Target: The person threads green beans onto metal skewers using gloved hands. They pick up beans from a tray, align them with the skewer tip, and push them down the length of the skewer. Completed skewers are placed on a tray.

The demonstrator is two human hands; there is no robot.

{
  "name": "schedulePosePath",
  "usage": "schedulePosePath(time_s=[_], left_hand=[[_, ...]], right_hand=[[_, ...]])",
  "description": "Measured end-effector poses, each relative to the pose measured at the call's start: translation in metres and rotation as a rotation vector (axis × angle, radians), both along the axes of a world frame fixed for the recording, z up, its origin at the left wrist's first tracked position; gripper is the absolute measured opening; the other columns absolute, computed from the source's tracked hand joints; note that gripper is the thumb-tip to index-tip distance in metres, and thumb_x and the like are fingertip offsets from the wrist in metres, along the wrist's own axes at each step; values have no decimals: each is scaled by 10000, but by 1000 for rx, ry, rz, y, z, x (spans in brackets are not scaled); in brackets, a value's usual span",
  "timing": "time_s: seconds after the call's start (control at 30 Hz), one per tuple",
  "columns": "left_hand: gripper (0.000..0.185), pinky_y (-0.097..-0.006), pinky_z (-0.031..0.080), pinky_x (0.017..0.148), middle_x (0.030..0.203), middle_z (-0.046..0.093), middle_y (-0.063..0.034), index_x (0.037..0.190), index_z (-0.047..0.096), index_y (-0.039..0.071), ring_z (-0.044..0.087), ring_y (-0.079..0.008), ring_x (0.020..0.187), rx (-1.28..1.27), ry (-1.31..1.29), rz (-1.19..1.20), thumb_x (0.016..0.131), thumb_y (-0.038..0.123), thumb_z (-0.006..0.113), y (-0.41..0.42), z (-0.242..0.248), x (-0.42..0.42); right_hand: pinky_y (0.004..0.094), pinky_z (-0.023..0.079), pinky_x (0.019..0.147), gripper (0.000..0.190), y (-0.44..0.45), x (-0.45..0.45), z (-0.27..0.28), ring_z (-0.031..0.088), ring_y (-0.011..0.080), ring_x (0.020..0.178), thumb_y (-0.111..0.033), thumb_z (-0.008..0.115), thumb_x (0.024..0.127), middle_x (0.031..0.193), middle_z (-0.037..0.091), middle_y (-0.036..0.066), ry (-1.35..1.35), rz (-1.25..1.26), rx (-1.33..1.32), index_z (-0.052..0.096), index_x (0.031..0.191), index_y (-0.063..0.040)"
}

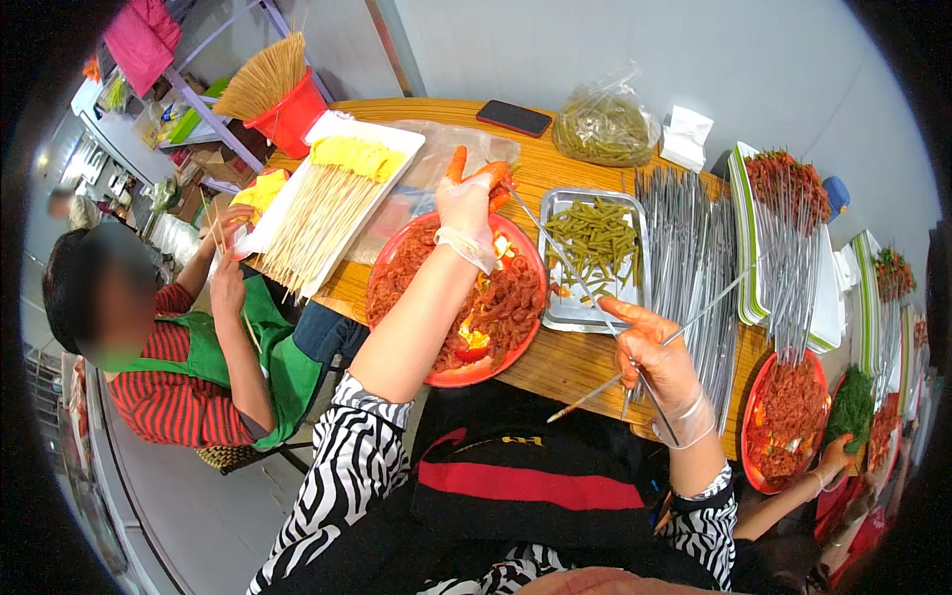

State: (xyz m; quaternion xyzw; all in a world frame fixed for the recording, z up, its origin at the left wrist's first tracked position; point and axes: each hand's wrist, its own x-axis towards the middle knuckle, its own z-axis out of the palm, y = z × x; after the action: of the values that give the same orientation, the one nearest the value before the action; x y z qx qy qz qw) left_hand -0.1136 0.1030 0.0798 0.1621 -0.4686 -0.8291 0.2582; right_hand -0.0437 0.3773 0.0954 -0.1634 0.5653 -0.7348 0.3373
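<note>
My left hand (470, 197), in a clear plastic glove, is above the far edge of a red bowl (374, 268) of raw marinated meat strips. Its thumb and fingers hold the upper end of a metal skewer (554, 242), with something small and green by the fingertips. My right hand (654, 349), also gloved, grips that skewer's lower part and a second metal skewer (714, 297) that crosses it. Between my hands stands a metal tray (550, 294) of cut green pickled beans or peppers (595, 230). Many bare metal skewers (688, 275) lie right of the tray.
At left a seated person (201, 357) handles thin sticks beside a white tray (409, 141) of wooden skewers. A phone (513, 118), a plastic bag of green beans or peppers (606, 126) and tissues (686, 137) stand behind. At right are loaded skewers (792, 201), another meat bowl (750, 446) and a co-worker's hand (834, 455).
</note>
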Motion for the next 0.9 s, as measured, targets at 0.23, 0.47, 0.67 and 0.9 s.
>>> schedulePosePath(time_s=[0.23, 0.47, 0.67, 0.9], left_hand=[[650, -339, 474, 675, 949, 621, -98, 1330, 306, 66, 597, -187, 845, 132, -79, -207, 767, 63, 630, 26, 5, -20], [564, -338, 409, 828, 1264, 468, -73, 1340, 356, 131, 518, -188, 1006, -205, -75, -422, 877, 428, 477, 35, 12, -12], [539, -270, 432, 736, 1263, 472, -61, 1358, 332, 133, 570, -200, 967, -189, -149, -297, 884, 308, 519, 38, 8, 8], [552, -316, 482, 752, 1275, 461, -83, 1358, 321, 80, 563, -207, 973, -215, -178, -255, 885, 291, 510, 41, 1, 24]], right_hand=[[189, 288, 407, 383, 21, -2, 7, 337, 42, 417, -41, 500, 804, 546, 424, -39, -68, -190, 111, 521, 1174, 56], [184, 269, 437, 336, 61, -36, 26, 348, 37, 462, -72, 546, 807, 556, 419, -49, -202, -186, -166, 554, 1127, 32], [207, 357, 452, 294, 148, -91, 82, 416, 44, 469, -81, 583, 785, 575, 495, -46, 298, -583, 192, 618, 1071, -21], [392, 489, 592, 188, 202, -144, 83, 634, 270, 651, -196, 637, 725, 686, 630, 115, 1173, -701, 1723, 615, 883, -97]])
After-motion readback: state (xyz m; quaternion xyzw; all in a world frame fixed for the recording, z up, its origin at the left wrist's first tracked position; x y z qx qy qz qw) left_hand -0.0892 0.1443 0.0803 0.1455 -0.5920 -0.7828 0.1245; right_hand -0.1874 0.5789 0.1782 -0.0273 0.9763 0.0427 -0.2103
